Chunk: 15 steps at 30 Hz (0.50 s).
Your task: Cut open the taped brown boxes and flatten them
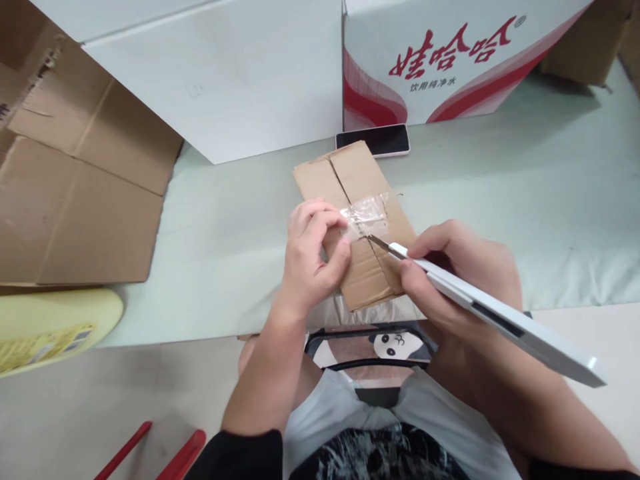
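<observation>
A small brown cardboard box [357,177] lies on the table with its seam facing up. Clear tape [370,212], wrinkled and partly lifted, crosses the seam. My left hand [317,250] grips the box's left side, its fingers curled and the fingertips at the tape's left edge. In my right hand [457,273] is a white utility knife [493,307], held between thumb and fingers. Its blade is out, and the tip is at the seam just below the tape. Part of the box is hidden under my left hand.
A phone [380,140] lies behind the box, against a white and red carton [450,60]. A large white box [225,80] and a brown carton [85,180] stand at the left. A yellow bottle [60,327] lies near the table's front edge. Red bars [130,447] show below.
</observation>
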### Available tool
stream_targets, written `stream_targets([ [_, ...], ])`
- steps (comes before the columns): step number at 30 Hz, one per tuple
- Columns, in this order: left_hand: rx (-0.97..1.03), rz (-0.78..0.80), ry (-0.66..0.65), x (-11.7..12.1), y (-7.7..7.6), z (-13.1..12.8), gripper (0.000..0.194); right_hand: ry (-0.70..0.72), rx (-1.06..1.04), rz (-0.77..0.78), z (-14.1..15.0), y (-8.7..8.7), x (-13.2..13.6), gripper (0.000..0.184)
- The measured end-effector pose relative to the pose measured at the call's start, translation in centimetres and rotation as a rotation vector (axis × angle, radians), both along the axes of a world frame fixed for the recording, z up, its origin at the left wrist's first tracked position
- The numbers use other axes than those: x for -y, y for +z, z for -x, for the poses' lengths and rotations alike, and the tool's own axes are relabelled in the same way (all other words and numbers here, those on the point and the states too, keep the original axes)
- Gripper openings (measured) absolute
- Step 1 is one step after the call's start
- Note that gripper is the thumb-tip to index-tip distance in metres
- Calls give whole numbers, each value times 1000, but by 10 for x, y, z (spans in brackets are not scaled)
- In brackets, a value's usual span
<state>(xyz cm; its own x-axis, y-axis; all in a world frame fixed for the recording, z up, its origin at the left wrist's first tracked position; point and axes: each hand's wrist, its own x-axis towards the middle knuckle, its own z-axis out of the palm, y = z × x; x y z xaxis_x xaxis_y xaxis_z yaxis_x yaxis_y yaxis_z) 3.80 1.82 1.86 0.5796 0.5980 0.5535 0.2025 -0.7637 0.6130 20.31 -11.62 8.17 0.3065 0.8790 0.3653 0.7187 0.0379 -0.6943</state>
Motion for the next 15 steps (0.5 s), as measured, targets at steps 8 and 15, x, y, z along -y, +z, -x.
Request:
stream_targets([
  [8,-16,-17,-7,0,1,-1,12,53,83,24,0,-1,-3,15],
  [15,5,-7,-8,0,2,-2,10,141,-34,45,0,6,2,20],
])
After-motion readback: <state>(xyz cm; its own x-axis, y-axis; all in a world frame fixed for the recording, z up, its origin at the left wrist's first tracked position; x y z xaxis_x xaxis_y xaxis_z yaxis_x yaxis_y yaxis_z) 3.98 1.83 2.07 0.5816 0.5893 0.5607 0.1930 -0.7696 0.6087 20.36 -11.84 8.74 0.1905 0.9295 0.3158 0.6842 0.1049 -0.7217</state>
